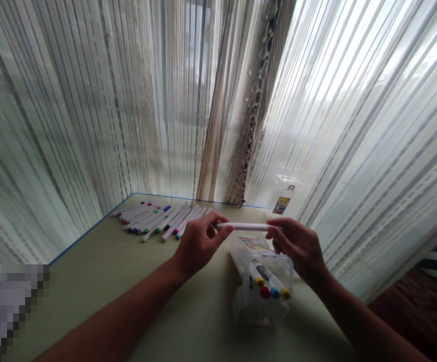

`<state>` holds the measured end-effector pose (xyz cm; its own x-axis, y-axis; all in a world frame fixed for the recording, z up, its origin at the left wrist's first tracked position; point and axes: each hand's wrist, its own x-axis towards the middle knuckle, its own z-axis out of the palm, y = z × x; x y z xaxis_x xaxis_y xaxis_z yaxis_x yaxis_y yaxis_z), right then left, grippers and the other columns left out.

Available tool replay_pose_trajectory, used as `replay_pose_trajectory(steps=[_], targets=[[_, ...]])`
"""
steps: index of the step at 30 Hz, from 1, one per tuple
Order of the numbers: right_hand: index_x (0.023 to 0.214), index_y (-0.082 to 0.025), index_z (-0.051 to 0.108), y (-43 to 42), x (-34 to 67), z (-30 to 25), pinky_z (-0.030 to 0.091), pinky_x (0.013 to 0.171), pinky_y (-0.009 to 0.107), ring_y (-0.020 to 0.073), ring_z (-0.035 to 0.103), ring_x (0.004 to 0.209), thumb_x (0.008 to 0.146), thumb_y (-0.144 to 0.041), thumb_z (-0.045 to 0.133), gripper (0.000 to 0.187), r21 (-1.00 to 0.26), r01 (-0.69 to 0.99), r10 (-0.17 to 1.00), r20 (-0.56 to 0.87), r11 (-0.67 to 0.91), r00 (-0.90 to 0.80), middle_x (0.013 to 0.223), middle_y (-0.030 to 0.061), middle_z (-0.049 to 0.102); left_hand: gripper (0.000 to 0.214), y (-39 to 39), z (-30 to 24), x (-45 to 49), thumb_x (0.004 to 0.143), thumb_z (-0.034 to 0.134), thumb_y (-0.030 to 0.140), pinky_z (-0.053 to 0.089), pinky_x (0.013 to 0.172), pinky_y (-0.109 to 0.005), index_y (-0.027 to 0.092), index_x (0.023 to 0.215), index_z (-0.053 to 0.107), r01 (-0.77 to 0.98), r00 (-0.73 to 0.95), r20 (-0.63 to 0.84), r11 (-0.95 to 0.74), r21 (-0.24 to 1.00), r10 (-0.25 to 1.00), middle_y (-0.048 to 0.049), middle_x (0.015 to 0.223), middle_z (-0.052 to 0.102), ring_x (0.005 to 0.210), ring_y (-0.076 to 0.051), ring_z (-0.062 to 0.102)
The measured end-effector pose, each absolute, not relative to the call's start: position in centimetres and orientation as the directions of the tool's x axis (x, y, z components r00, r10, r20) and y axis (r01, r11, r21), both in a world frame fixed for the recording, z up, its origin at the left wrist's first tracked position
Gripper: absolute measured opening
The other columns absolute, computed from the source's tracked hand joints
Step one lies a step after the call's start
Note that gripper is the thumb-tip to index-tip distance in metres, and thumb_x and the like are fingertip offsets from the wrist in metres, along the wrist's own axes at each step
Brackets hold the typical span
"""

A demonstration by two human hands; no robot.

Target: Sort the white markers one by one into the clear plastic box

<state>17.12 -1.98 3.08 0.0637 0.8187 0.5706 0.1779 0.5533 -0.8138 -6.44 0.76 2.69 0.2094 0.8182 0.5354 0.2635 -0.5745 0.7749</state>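
Observation:
Both hands hold one white marker point(246, 227) level above the table. My left hand point(199, 241) pinches its left end and my right hand point(297, 244) pinches its right end. Just below lies a clear plastic case point(261, 281) on its side, with several markers inside whose yellow, red, blue and yellow caps face me. A row of several white markers point(158, 218) with coloured caps lies side by side on the table, to the left of my left hand.
The pale green table point(127, 281) has a blue edge and sits in a corner of striped sheer curtains point(90, 110). A clear plastic bag with a coloured label point(282, 203) leans at the back. A blurred patch covers the lower left corner.

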Motion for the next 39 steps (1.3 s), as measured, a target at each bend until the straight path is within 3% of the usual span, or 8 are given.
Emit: replay_pose_trajectory(steps=[10, 16, 23, 39], targets=[[0.088, -0.015, 0.072, -2.26, 16.80, 3.78, 0.044, 0.035, 0.019, 0.0092, 0.054, 0.038, 0.079, -0.036, 0.080, 0.024, -0.825, 0.201, 0.834, 0.548, 0.529, 0.056, 0.059, 0.0025, 0.068, 0.029, 0.70, 2.77, -6.40, 0.085, 0.070, 0.042, 0.035, 0.048, -0.020, 0.014, 0.091, 0.071, 0.261, 0.214, 0.542, -0.582, 0.770, 0.813, 0.0011, 0.064, 0.059, 0.053, -0.009, 0.048], [0.089, -0.015, 0.071, -2.23, 16.81, 3.82, 0.043, 0.035, 0.021, 0.0098, 0.054, 0.039, 0.080, -0.036, 0.079, 0.024, -0.830, 0.183, 0.838, 0.543, 0.526, 0.053, 0.060, 0.0026, 0.068, 0.026, 0.65, 2.52, -6.41, 0.091, 0.061, 0.039, 0.030, 0.045, -0.021, 0.015, 0.099, 0.069, 0.227, 0.227, 0.510, -0.554, 0.801, 0.830, 0.0018, 0.059, 0.056, 0.048, -0.009, 0.043], [0.094, -0.017, 0.071, -2.14, 16.87, 3.71, 0.039, 0.035, 0.021, 0.0084, 0.052, 0.040, 0.087, -0.039, 0.072, 0.024, -0.838, 0.129, 0.839, 0.541, 0.531, 0.059, 0.068, 0.0024, 0.068, 0.031, 0.83, 2.20, -6.42, 0.097, 0.050, 0.036, 0.036, 0.046, -0.021, 0.013, 0.112, 0.066, 0.057, 0.243, 0.492, -0.519, 0.853, 0.836, -0.0044, 0.083, 0.067, 0.047, -0.007, 0.046], [0.099, -0.016, 0.069, -2.19, 16.93, 3.73, 0.034, 0.037, 0.024, 0.0107, 0.052, 0.042, 0.090, -0.044, 0.064, 0.029, -0.872, 0.067, 0.869, 0.489, 0.485, 0.073, 0.072, 0.0047, 0.070, 0.034, 0.73, 2.41, -6.22, 0.098, 0.047, 0.036, 0.037, 0.045, -0.022, 0.012, 0.111, 0.066, 0.023, 0.224, 0.477, -0.494, 0.869, 0.850, -0.0035, 0.080, 0.066, 0.047, -0.007, 0.047]])
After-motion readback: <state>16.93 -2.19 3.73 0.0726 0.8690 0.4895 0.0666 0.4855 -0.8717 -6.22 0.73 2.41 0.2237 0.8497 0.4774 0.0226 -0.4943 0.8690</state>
